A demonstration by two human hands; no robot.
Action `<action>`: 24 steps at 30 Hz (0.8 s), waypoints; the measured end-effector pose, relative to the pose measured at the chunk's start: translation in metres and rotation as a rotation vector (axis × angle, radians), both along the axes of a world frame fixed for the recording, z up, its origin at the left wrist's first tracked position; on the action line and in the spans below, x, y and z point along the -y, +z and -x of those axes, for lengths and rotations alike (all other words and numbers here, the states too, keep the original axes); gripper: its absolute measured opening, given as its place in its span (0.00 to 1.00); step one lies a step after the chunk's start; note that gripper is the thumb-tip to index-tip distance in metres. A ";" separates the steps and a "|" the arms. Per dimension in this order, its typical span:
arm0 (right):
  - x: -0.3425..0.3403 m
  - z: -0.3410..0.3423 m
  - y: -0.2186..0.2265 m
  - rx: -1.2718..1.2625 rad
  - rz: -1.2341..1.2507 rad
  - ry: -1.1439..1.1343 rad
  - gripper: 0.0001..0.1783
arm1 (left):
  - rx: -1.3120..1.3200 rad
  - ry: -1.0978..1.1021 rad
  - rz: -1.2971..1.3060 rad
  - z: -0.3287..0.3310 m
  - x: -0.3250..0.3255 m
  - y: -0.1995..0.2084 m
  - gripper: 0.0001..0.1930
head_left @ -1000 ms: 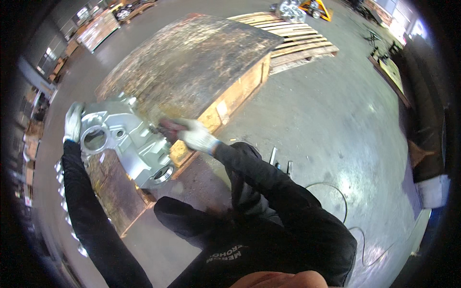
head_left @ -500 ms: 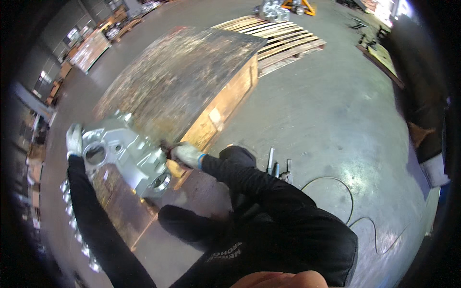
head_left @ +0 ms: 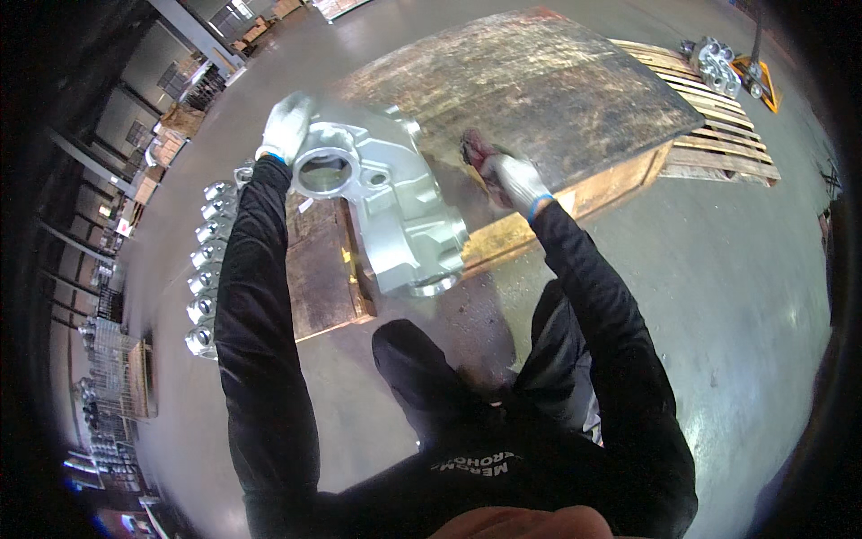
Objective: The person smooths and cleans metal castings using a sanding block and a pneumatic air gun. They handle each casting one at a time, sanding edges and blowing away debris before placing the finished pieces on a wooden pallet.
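Observation:
A large silvery metal casting (head_left: 395,193), with a round bored opening at its upper left and another at its lower end, sits at the near left edge of the wooden bench (head_left: 557,99). My gloved left hand (head_left: 289,126) grips its upper left side, beside the round opening. To the right of the casting, apart from it, my gloved right hand (head_left: 518,181) is closed around a dark reddish hand-held tool (head_left: 476,148). The tool points away from me over the bench, and blur hides its exact kind.
A lower wooden platform (head_left: 319,278) adjoins the bench on the near left. Several metal castings (head_left: 205,280) stand in a row beyond my left arm. At the far right, more castings (head_left: 716,65) rest on a slatted pallet (head_left: 718,135), next to a yellow pallet jack (head_left: 763,83).
My view has swung left, so the bench appears farther right. My right hand, with the tool, has moved away from the casting's right side. My left hand stays on the casting.

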State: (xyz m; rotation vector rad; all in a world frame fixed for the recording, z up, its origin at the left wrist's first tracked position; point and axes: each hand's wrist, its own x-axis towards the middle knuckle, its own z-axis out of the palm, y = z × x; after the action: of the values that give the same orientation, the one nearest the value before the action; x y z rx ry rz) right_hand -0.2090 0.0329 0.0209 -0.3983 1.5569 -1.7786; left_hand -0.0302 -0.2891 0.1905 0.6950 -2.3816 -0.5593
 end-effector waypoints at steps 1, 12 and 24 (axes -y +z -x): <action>0.026 0.011 -0.002 -0.053 0.027 0.033 0.13 | -0.057 -0.095 -0.168 -0.002 -0.004 0.000 0.19; 0.164 0.038 0.004 -0.755 -0.062 0.145 0.29 | 0.173 -0.101 0.269 -0.011 0.004 0.002 0.16; 0.224 0.109 -0.056 -1.163 -0.280 0.473 0.20 | 0.200 -0.027 0.317 -0.011 -0.006 0.005 0.17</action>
State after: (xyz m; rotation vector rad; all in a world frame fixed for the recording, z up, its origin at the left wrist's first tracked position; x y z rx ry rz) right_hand -0.3183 -0.1911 -0.0353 -1.6931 2.1357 -0.8972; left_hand -0.0188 -0.2826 0.1955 0.5991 -2.5876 -0.1185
